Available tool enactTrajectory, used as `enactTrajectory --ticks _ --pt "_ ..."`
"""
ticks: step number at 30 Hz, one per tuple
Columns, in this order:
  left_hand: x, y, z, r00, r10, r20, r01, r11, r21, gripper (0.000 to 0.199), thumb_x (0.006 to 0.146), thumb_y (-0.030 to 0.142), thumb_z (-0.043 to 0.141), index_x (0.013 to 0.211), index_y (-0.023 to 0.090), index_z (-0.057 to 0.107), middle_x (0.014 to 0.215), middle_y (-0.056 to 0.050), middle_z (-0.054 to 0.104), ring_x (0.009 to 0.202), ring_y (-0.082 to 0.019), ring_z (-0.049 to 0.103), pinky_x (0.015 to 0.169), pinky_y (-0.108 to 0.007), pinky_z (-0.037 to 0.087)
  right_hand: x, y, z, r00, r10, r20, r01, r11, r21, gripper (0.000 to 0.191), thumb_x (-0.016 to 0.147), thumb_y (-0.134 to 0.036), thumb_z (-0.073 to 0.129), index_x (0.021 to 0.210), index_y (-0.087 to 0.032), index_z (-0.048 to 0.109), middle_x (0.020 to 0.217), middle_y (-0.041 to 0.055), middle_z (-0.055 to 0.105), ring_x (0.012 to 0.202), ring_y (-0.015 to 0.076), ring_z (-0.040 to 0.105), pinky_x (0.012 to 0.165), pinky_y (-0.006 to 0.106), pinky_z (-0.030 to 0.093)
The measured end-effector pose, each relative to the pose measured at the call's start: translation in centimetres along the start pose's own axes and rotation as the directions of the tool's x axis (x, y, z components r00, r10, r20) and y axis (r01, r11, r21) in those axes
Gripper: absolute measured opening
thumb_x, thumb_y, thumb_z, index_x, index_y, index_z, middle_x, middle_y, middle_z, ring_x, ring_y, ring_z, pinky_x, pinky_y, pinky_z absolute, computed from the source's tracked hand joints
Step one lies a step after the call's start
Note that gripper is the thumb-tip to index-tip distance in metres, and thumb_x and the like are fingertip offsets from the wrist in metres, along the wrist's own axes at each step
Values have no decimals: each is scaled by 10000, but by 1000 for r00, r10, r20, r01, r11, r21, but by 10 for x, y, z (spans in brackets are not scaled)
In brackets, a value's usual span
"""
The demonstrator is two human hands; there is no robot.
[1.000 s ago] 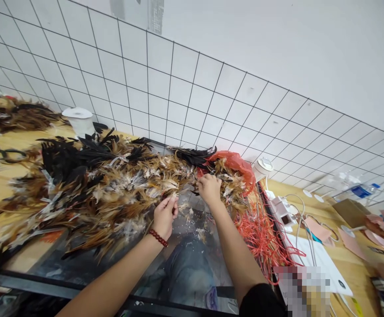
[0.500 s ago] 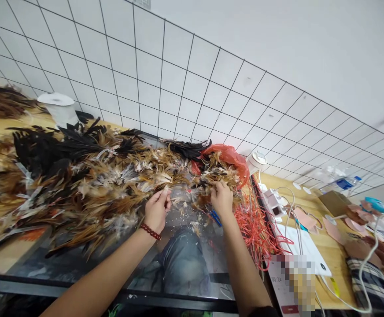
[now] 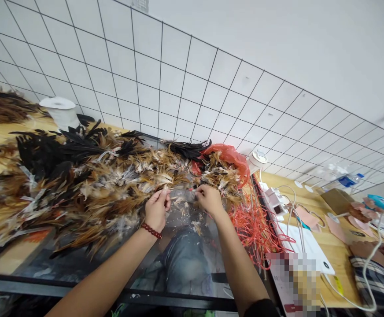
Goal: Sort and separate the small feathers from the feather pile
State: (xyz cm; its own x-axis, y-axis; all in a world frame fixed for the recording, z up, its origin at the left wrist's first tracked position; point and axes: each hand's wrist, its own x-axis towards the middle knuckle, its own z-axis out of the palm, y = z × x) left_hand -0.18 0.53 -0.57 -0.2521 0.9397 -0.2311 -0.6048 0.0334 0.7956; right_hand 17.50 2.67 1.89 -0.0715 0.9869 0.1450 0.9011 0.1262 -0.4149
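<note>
My left hand (image 3: 156, 208), with a dark red bead bracelet (image 3: 151, 230) at its wrist, is closed in a pinch at the front edge of a heap of brown feathers (image 3: 112, 193). Whatever sits between those fingertips is too small to make out. My right hand (image 3: 209, 200) also pinches, a short way to the right, beside a smaller pile of brown and white feathers (image 3: 227, 178). A tiny red spot (image 3: 190, 189) shows by its fingertips; what they grip is unclear. Pale feather scraps (image 3: 182, 207) lie on the glass between and below my hands.
Black feathers (image 3: 46, 152) and a white spool (image 3: 60, 112) stand back left. A red plastic bag (image 3: 228, 156) lies behind the small pile, tangled red cord (image 3: 249, 229) to its right. Further right are white cables, a white box (image 3: 311, 251) and another person's checked sleeve (image 3: 373, 277). A wire grid (image 3: 159, 83) rises behind.
My right hand has moved left from the smaller feather pile toward my left hand. The blue-handled tool beside it is now hidden. My left hand has stayed nearly still, pinched.
</note>
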Motion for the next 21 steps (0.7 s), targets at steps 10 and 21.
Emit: enactTrajectory --ticks 10,21 --pt "-16 3 5 898 -73 433 -9 983 184 235 675 373 725 710 144 686 916 -93 671 456 -50 426 437 -226 348 -17 -5 -18 977 -206 43 138 781 609 190 826 -256 486 883 -174 648 841 10 653 783 131 573 744 240 431" --pt "-9 -3 2 908 -99 407 -1 971 239 294 657 435 722 652 149 655 608 -36 606 533 -121 520 510 -226 391 12 -4 -41 972 -204 -115 228 939 259 210 844 -166 470 909 -187 668 922 43 655 892 162 571 836 284 418"
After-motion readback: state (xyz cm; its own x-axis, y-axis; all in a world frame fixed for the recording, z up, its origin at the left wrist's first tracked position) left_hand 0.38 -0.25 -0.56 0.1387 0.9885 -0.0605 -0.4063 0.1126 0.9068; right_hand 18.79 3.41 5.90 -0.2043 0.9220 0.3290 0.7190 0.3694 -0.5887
